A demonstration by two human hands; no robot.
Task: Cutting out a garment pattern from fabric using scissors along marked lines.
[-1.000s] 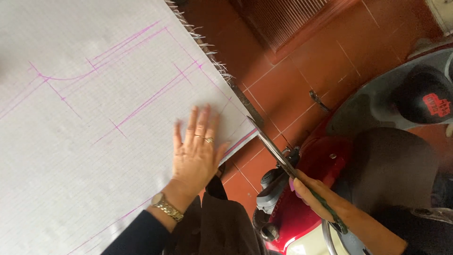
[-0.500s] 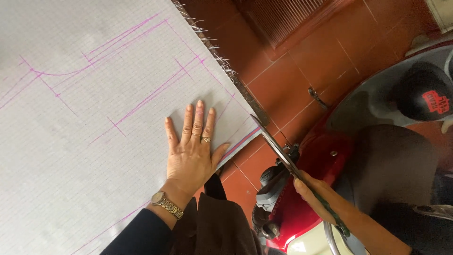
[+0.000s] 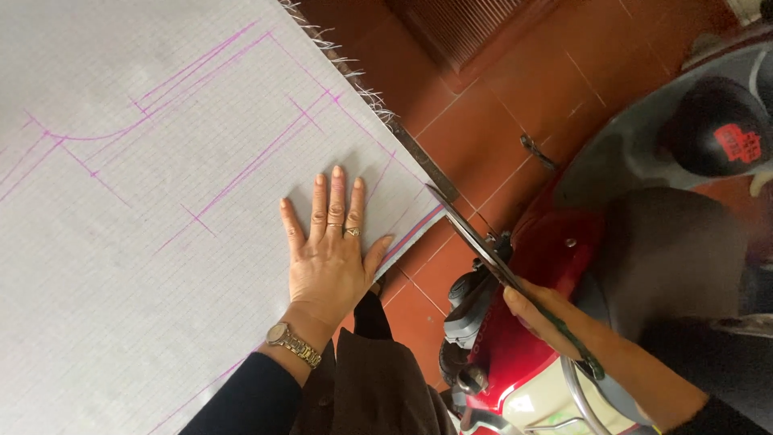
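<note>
1. The left hand (image 3: 332,256) lay flat and open on the grey fabric (image 3: 161,242), palm down, fingers spread slightly and pointing away from the person, the thumb out to the right near the cloth's edge. It gripped nothing; it only pressed the cloth down.
2. A ring (image 3: 352,232) sat on one finger of that hand, and a gold-coloured wristwatch (image 3: 293,345) circled the wrist just above a dark sleeve (image 3: 250,399).
3. The right hand (image 3: 547,318) was closed around the handles of a pair of scissors (image 3: 483,242), to the right of the cloth and over the floor. How the fingers sat in the handles could not be made out.
4. The scissor blades pointed up and to the left, with the tip touching the right edge of the fabric, just beside the left thumb. The blades appeared nearly together, though the exact gap could not be told.
5. The fabric filled the left and middle of the view, finely checked and marked with magenta chalk lines (image 3: 241,161): straight strokes, a long curve at the far left and short cross ticks.
6. A frayed fringe (image 3: 346,56) ran along the cloth's far right edge.
7. Red-brown floor tiles (image 3: 499,105) showed to the right of the cloth.
8. A red scooter (image 3: 547,242) with a dark seat stood at the near right, beneath the right hand.
</note>
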